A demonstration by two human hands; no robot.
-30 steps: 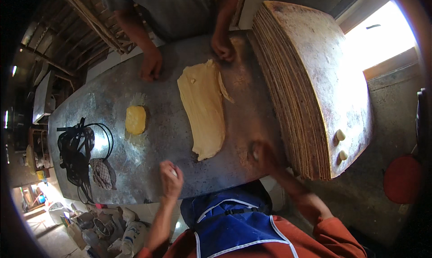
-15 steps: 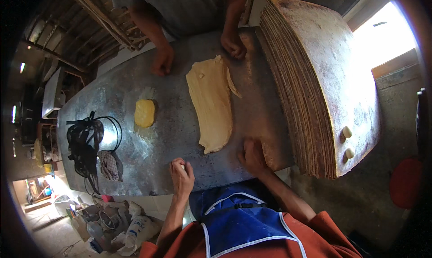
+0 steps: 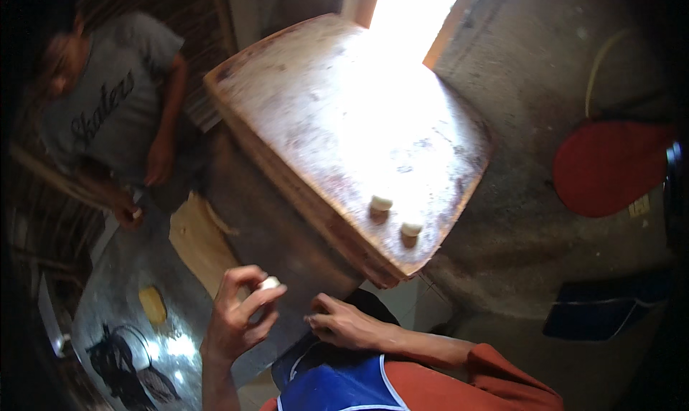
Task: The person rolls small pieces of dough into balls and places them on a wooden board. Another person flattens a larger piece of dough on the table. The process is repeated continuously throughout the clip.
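A: What do we have nearest us?

B: Our blue apron [image 3: 337, 388], and just above it our right hand [image 3: 343, 323], fingers curled; we cannot tell whether that grip has anything in it.

A: And our left hand [image 3: 240, 316]?

B: Beside it, a little apart, over the counter [image 3: 287, 257]. Its grip is closed on a small pale lump [image 3: 269, 283], which pokes out between the fingers.

A: What lies past our hands?

B: A long dough sheet [image 3: 203, 242], partly hidden behind our left hand; to its left, a yellow block [image 3: 153, 305] and a tangle of black cords [image 3: 115, 361].

A: Farther off?

B: A stack of boards [image 3: 294, 117] with two more pale lumps [image 3: 381, 201] on top, near each other but apart (we find the glare there strong). Across the counter is a co-worker [image 3: 108, 102] in a grey shirt, and against the wall [image 3: 517, 110] we see a red rounded object [image 3: 610, 168].
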